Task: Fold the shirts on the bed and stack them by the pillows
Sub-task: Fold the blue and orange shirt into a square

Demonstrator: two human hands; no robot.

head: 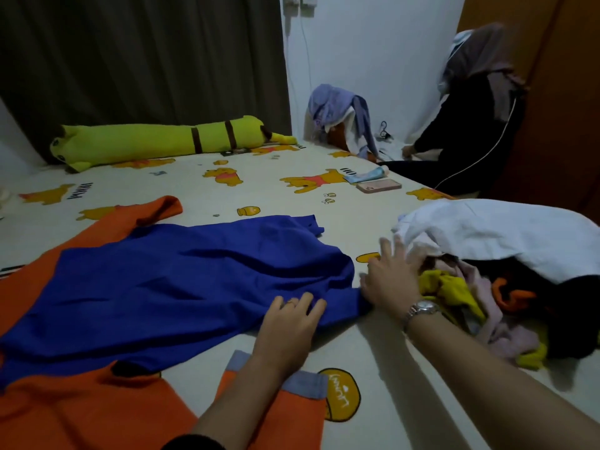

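Note:
A blue shirt (181, 280) lies spread across the bed, partly over an orange shirt (65, 414) with grey-blue cuffs. My left hand (289, 326) rests flat on the blue shirt's near right edge, fingers straight. My right hand (389, 280), with a wristwatch, lies open with spread fingers at the blue shirt's right corner, touching a pile of unfolded clothes (487, 287). A white garment (506, 232) tops that pile, with yellow, pink, orange and black pieces under it.
The bed sheet (253, 196) has a cartoon bear print. A long yellow plush bolster (162, 141) lies at the far side by a dark curtain. A pink phone (378, 185) lies near the right edge. A person in dark clothes (470, 134) sits beside the bed.

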